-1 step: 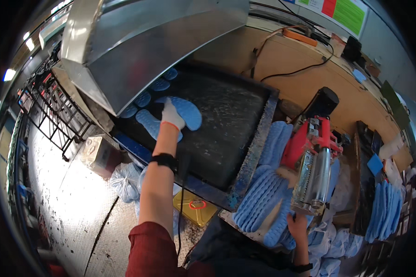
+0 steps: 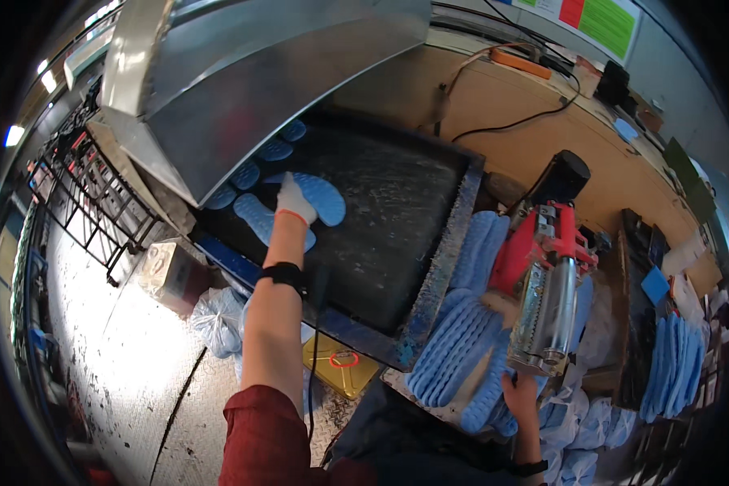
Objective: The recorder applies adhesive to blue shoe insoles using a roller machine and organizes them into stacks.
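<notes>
My left hand (image 2: 296, 202), in a white glove with an orange cuff edge, reaches over the dark flat bed (image 2: 373, 243). Its fingers are closed on one end of a blue shoe insole (image 2: 327, 199), which lies at a slant to the right of the hand. Partly under my wrist is another blue insole (image 2: 255, 217), and several more sit along the bed's left side by the metal hood. My bare right hand (image 2: 523, 395) is at the lower end of a red roller machine (image 2: 547, 275), beside stacked blue insoles (image 2: 454, 348). The roller end hides some of its fingers.
A sheet-metal hood (image 2: 243, 105) overhangs the bed's far left. On the floor are a metal can (image 2: 166, 271), a tied plastic bag (image 2: 219, 320) and a yellow tin (image 2: 340, 368). More blue insoles (image 2: 674, 368) stand at the far right. A black cable hangs beside my left arm.
The whole view has shifted slightly left. My left hand keeps its hold on the insole, and my right hand stays by the roller machine.
</notes>
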Demonstrator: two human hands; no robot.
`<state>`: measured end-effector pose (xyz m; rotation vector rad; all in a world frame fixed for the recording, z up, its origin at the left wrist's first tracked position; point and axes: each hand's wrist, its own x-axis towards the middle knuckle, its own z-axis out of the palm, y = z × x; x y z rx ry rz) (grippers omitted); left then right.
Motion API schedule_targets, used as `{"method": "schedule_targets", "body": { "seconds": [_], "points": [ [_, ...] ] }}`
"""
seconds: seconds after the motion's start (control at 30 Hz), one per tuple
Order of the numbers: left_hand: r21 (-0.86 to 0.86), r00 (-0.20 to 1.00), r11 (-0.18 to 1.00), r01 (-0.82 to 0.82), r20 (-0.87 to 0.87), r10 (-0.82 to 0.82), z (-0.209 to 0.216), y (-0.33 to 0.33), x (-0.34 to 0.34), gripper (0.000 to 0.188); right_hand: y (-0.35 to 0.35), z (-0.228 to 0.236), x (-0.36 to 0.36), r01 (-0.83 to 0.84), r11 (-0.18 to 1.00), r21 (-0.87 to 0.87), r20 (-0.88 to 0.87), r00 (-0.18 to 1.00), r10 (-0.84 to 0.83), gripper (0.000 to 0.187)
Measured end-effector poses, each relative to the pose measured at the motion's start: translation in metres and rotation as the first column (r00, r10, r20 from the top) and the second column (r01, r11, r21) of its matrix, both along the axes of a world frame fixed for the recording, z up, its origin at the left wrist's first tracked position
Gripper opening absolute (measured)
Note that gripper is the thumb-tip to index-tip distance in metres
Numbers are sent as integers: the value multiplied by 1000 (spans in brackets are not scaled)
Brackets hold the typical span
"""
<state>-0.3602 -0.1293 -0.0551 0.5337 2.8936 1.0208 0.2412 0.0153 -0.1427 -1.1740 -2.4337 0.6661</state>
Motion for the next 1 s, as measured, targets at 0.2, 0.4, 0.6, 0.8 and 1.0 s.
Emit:
{"method": "schedule_targets", "body": {
  "seconds": [0.2, 0.4, 0.6, 0.8, 1.0],
  "points": [
    [-366, 976, 930, -14, -206, -67, 8, -1, -30, 53, 1, 10, 17, 345, 664, -663, -23, 878, -478, 24],
    [630, 929, 704, 328, -80, -361, 40, 9, 97, 55, 10, 38, 29, -263, 752, -604, -781, 384, -493, 43],
    [860, 694, 447, 246, 165, -701, 84, 41, 302, 61, 48, 67, 41, 240, 969, 59, -581, 797, -162, 43],
    [910, 533, 256, 326, 47, -845, 103, 87, 379, 68, 71, 118, 30, 87, 800, 593, -330, 933, 144, 49],
    [871, 460, 146, 470, -100, -883, 100, 133, 396, 80, 64, 124, 21, 7, 797, 604, -391, 874, 289, 46]
  ]
}}
